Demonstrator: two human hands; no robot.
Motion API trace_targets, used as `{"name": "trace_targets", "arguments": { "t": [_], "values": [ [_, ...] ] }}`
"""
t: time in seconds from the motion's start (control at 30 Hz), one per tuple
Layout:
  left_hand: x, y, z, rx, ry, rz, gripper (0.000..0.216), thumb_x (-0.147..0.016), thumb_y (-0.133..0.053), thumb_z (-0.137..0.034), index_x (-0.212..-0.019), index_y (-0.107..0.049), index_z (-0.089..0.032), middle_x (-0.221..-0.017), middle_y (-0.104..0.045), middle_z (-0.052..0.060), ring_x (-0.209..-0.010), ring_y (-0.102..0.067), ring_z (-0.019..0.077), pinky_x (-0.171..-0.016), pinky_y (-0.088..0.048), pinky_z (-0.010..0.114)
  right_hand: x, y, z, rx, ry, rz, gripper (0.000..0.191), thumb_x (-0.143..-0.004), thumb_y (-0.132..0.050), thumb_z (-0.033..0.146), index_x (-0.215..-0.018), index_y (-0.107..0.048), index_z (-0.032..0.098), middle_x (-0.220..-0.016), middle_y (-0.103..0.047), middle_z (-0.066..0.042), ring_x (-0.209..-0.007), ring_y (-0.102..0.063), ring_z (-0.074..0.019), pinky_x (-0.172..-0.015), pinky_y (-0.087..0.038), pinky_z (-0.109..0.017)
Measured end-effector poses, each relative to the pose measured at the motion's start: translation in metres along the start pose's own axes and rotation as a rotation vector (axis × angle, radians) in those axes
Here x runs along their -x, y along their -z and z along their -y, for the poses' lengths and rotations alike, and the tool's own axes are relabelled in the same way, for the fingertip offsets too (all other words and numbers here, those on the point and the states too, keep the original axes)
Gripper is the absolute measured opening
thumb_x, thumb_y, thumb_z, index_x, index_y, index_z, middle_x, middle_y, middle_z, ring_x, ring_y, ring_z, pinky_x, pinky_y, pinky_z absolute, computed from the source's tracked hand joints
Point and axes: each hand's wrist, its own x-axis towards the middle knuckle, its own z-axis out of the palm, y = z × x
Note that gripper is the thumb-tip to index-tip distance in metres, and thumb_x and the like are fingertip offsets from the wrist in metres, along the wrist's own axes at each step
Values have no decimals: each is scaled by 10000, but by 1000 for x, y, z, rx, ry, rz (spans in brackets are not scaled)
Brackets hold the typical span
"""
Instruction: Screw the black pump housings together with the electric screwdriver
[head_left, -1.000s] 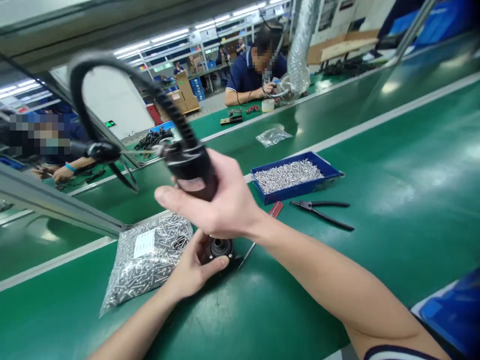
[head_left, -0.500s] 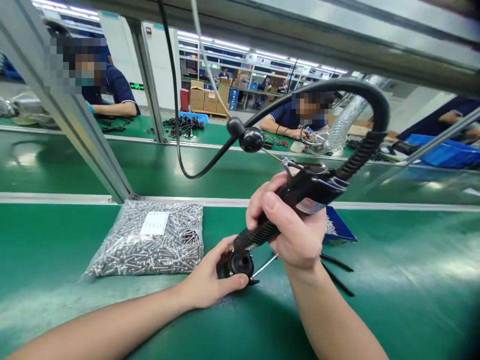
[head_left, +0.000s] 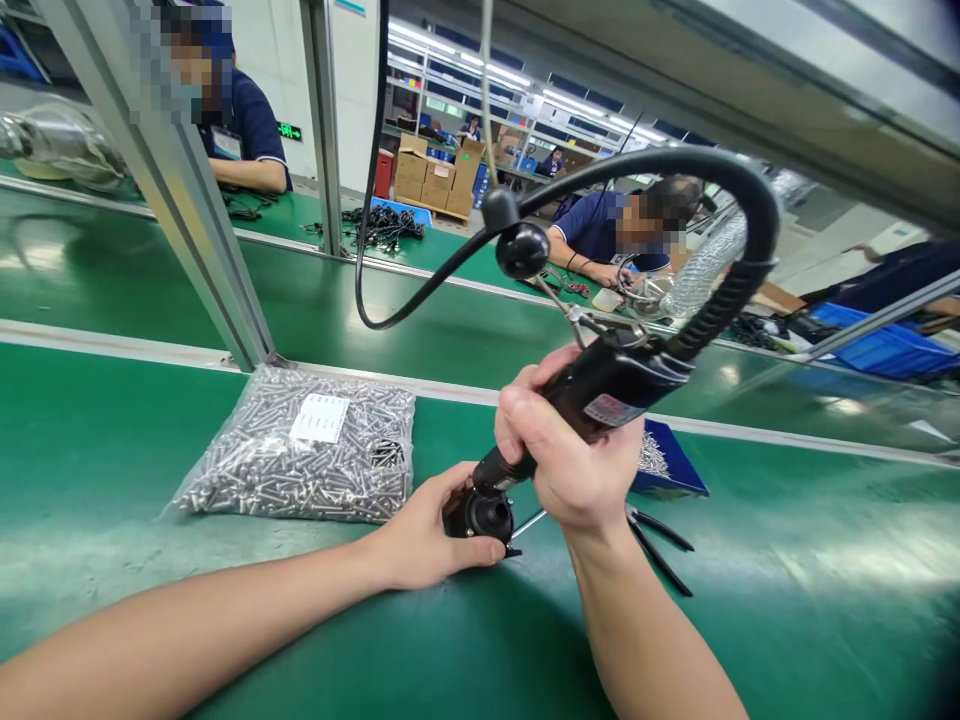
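Note:
My right hand (head_left: 574,440) is wrapped round a black electric screwdriver (head_left: 600,385), tilted with its nose down to the left. The nose meets the far edge of a small round black part (head_left: 489,515), with a dark opening and small screws around its rim. My left hand (head_left: 439,530) grips that part on the green bench, thumb along its near side. A thin metal rod (head_left: 529,524) runs from the part toward the right; its far end is hidden behind my right hand. The bit's tip is not visible.
A clear bag of screws (head_left: 300,450) lies left of my hands. Behind my right wrist sit a blue tray of screws (head_left: 675,470) and black-handled pliers (head_left: 664,540). A black cable (head_left: 675,165) loops overhead. A metal post (head_left: 187,200) stands left; co-workers sit across the bench.
The camera view has tilted and shifted slightly. The screwdriver's nose remains at the black part, and both hands keep their holds. More of the pliers shows beside my right wrist.

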Motion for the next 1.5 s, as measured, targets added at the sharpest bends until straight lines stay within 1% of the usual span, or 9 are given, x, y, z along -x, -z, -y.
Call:
{"name": "trace_targets", "arguments": {
  "t": [0.33, 0.43, 0.53, 0.63, 0.73, 0.97, 1.17, 1.3, 1.5],
  "values": [
    [3, -2, 1, -5, 5, -23, 619, -808, -890, -225, -1341, -580, -183, -1110, -643, 55, -1202, -591, 301, -1059, -448, 423, 1, 0, -1, -17, 38, -72, 165, -896, -726, 120, -877, -591, 214, -639, -541, 68, -418, -490, -86, -383, -391, -219],
    [3, -2, -2, -36, 3, -22, 629, -804, -879, -221, -1349, -568, -171, -1142, -651, 67, -1181, -597, 305, -1034, -454, 423, 0, 2, 0, 19, 12, -77, 158, -911, -745, 161, -932, -601, 223, -670, -578, 64, -450, -538, -99, -413, -443, -233],
    [3, -2, -3, -63, 5, -12, 588, -802, -872, -234, -1308, -582, -161, -1187, -663, 84, -1162, -601, 308, -1006, -461, 418, 1, 4, 2, 21, -38, -6, 198, -912, -761, 173, -1012, -604, 239, -736, -647, 45, -519, -619, -130, -466, -516, -263],
    [3, -2, -4, -93, 1, -3, 577, -803, -870, -253, -1300, -592, -163, -1189, -671, 84, -1155, -601, 310, -994, -461, 414, 4, 6, 3, -23, -46, 33, 187, -911, -764, 162, -967, -604, 240, -720, -620, 52, -469, -565, -107, -418, -467, -244],
    [3, -2, -5, -101, -4, -4, 591, -799, -869, -260, -1311, -589, -161, -1179, -676, 82, -1136, -604, 306, -982, -461, 408, 5, 4, 2, -43, -23, -33, 162, -920, -752, 151, -938, -612, 232, -700, -567, 59, -435, -497, -82, -380, -400, -226],
    [3, -4, -6, -77, 8, -4, 609, -784, -874, -264, -1310, -588, -149, -1157, -688, 81, -1094, -617, 292, -945, -469, 383, 5, -2, 1, 28, 15, -96, 182, -936, -759, 169, -877, -597, 226, -642, -533, 69, -427, -477, -83, -394, -395, -231],
    [3, -4, -5, -56, 15, 12, 583, -782, -877, -248, -1285, -600, -152, -1219, -683, 92, -1162, -610, 310, -1009, -470, 405, 3, 5, 4, 62, -54, 1, 216, -930, -779, 225, -1058, -607, 246, -738, -641, 43, -522, -609, -134, -483, -502, -271],
    [4, -4, -5, -72, 8, 14, 555, -795, -877, -253, -1273, -611, -164, -1149, -689, 74, -1184, -612, 321, -1037, -473, 425, 4, 5, 3, -33, -44, 7, 186, -935, -778, 205, -971, -599, 240, -695, -576, 68, -447, -506, -86, -413, -417, -221],
    [5, -3, -1, -95, 4, 15, 637, -817, -866, -288, -1384, -595, -184, -1278, -681, 92, -1210, -611, 324, -1050, -481, 438, 7, 3, 0, -29, -75, -38, 210, -931, -794, 258, -878, -595, 219, -651, -553, 56, -450, -480, -93, -401, -402, -219]
  ]
}}
